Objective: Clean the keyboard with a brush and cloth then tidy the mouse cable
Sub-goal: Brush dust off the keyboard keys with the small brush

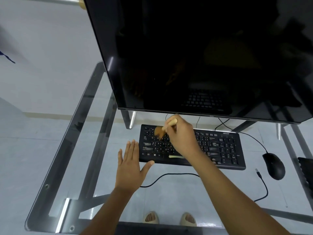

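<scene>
A black keyboard (221,148) lies on the glass desk under the monitor. My right hand (183,136) grips a brush (160,131) by its pale wooden handle, and the blurred brown bristles touch the keys at the upper left of the keyboard. My left hand (131,164) rests flat on the glass with fingers spread, its thumb at the keyboard's front left corner. A black mouse (274,165) sits to the right of the keyboard. Its cable (263,185) loops across the glass, and the loose USB plug lies near the mouse. No cloth is in view.
A large dark monitor (194,56) stands just behind the keyboard on metal legs (133,120). The glass desk (76,150) has a metal frame, and its left edge is close by. A black object (306,172) is at the right edge. Feet in sandals show through the glass.
</scene>
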Demonstrator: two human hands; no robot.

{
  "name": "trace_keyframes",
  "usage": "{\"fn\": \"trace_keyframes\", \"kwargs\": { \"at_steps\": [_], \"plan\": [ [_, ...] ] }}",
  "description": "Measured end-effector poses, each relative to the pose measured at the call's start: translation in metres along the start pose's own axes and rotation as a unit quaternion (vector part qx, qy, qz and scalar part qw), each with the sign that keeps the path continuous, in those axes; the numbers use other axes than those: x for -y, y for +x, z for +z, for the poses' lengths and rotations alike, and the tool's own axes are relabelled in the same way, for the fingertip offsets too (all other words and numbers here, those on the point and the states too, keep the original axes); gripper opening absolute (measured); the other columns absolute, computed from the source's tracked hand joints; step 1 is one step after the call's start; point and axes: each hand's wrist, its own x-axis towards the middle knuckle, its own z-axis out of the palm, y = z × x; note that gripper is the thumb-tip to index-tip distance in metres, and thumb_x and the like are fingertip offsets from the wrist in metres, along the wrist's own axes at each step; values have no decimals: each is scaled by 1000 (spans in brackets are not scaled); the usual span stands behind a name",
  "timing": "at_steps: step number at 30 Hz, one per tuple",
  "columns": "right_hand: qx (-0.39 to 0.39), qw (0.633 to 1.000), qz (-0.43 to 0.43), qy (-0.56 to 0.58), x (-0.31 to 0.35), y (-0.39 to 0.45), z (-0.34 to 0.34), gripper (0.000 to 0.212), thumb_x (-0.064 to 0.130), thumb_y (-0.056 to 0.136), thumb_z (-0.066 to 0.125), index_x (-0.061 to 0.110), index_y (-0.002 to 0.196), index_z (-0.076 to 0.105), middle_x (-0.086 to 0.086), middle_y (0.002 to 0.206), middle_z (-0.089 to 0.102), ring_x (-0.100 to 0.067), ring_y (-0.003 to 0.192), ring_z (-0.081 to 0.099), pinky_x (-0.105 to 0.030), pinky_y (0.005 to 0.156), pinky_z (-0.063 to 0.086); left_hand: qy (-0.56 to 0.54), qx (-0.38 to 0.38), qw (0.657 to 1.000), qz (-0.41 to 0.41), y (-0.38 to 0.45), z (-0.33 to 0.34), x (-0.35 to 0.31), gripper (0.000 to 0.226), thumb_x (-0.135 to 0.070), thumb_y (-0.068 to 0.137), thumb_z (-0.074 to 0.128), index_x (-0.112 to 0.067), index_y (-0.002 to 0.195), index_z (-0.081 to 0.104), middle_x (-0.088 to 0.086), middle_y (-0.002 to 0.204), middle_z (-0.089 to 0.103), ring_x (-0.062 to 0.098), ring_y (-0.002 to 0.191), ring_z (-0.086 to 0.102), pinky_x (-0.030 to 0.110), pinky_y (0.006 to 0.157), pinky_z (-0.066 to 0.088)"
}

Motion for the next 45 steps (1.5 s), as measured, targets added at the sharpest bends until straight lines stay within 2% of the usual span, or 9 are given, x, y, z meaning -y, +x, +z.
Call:
{"fn": "trace_keyframes", "kwargs": {
  "at_steps": [11,19,24,27,31,36,38,41,45],
  "plan": [
    [-81,985,76,129,-22,-7,-14,10,5,95,54,14,94,58,-4,83,70,-14,74,70,-30,69,59,-143,50,987,58,39,-17,-21,119,-86,68,45,-18,152,-4,-8,160,-5,4,145,-12,40,119,-6],
    [-67,962,145,220,-43,-20,-35,3,6,95,58,9,94,59,-11,87,70,-27,82,71,-33,78,60,-225,33,973,44,37,-19,-34,129,-60,58,80,-43,144,-15,-23,155,-5,10,146,8,34,111,30],
    [-133,985,72,80,-40,-19,-42,15,2,93,55,16,93,58,2,80,69,-14,72,68,-20,62,54,-226,44,973,27,33,-16,-37,131,-64,57,78,-39,148,-12,-18,159,-2,11,146,13,33,106,36],
    [-8,992,78,95,-37,-18,-36,7,7,94,57,13,93,59,-6,81,71,-18,73,71,-34,72,60,-217,42,975,32,31,-18,-36,128,-67,57,74,-38,147,-12,-19,156,-4,6,146,1,30,111,24],
    [-130,987,67,72,-42,-20,-44,13,4,93,56,16,92,58,-1,80,70,-23,70,68,-40,66,57,-193,55,979,43,34,-20,-29,117,-74,63,64,-33,150,-4,-12,159,6,4,146,2,33,116,15],
    [-40,998,48,22,-45,-25,-47,8,8,93,59,15,91,59,2,77,69,-20,69,69,-43,65,59,-123,2,989,79,33,-14,-26,93,-73,83,39,-13,151,18,0,159,15,9,146,4,44,119,8],
    [-115,991,61,40,-49,-26,-55,11,4,93,56,15,91,59,1,79,70,-22,70,70,-38,65,60,-111,-4,990,87,28,-13,-38,84,-67,88,35,-11,150,22,2,159,16,12,147,5,46,119,5],
    [-50,994,77,60,-51,-27,-60,2,10,94,59,11,94,60,-4,77,70,-15,71,70,-30,69,60,-72,-4,987,145,27,-12,-61,74,-58,94,35,-9,149,26,4,159,17,13,148,4,47,119,9],
    [-110,993,43,-13,-51,-27,-59,5,9,91,62,13,93,61,16,72,64,-3,66,64,-14,61,51,-1,31,982,184,27,-7,-71,78,-64,93,34,-9,149,26,4,160,14,15,148,1,47,118,7]
  ]
}}
